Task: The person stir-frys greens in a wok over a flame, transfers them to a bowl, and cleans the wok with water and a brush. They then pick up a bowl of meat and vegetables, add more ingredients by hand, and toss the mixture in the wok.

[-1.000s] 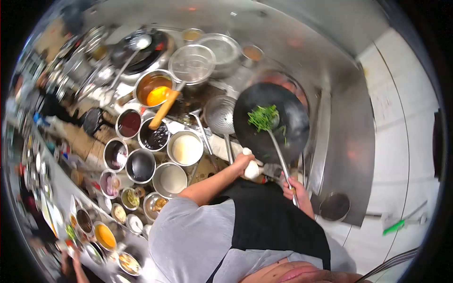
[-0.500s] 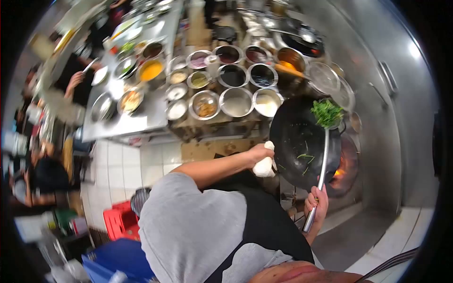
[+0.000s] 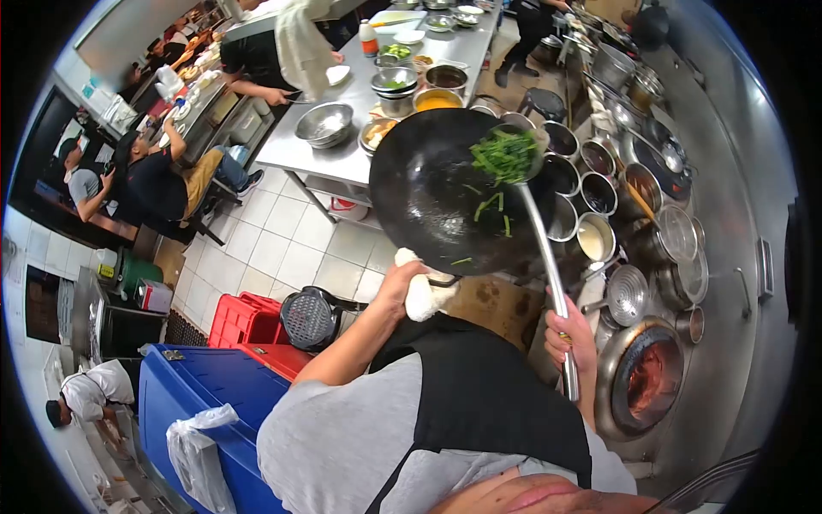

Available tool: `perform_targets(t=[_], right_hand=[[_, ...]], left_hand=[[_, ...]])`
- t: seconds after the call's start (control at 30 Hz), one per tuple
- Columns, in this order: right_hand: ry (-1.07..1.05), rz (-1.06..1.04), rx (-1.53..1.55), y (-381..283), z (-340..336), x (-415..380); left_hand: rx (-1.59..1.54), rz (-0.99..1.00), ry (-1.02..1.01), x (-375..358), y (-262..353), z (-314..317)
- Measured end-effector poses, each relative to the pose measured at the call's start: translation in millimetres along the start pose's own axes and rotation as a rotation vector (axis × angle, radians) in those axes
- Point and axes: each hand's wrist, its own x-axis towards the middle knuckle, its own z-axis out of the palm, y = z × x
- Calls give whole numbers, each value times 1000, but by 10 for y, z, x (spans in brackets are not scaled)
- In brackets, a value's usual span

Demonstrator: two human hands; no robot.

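My left hand (image 3: 401,284) is closed round a folded white cloth (image 3: 421,300) at the rim handle of a large black wok (image 3: 419,206), which is held up off the stove. A few green stems lie scattered on the wok's dark, shiny inner surface. My right hand (image 3: 571,336) grips the long metal handle of a wok ladle (image 3: 544,244). Chopped leafy greens (image 3: 503,157) are heaped in the ladle's bowl, over the wok's far right side. The greens hide most of the bowl.
At the right, a burner (image 3: 644,381) glows red inside its metal ring. Pots of sauces (image 3: 596,236) and a perforated skimmer (image 3: 627,293) stand near it. A steel table (image 3: 287,152) with bowls lies beyond the wok. Red crates (image 3: 244,319) and a blue chest (image 3: 193,403) are at left; several people are further off.
The wok has left the burner and moved left toward the steel table, with both hands moving along. The ladle of greens stays above it. My view has turned leftward.
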Motion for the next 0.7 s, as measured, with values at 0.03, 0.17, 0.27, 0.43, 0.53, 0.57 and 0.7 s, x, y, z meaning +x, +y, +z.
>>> perform_targets(t=[0.03, 0.17, 0.27, 0.43, 0.53, 0.57, 0.7], right_hand=[[-19, 52, -11, 62, 90, 192], [-101, 214, -34, 305, 500, 1046], [-173, 290, -32, 464, 878, 1718], [-272, 300, -77, 643, 1351, 2810], [-279, 281, -143, 781, 1500, 3350], [-272, 247, -198, 832, 1533, 3515], [-245, 188, -445, 1048, 1516, 4103]], left_hand=[[-5, 10, 3, 4, 87, -163], [-42, 176, 245, 41, 386, -924], [-24, 264, 406, -22, 712, -1328], [97, 534, 590, -51, 1145, -2026], [83, 617, 594, -113, 1353, -2313], [76, 625, 632, -125, 1360, -2429], [61, 660, 730, -173, 1416, -2565]])
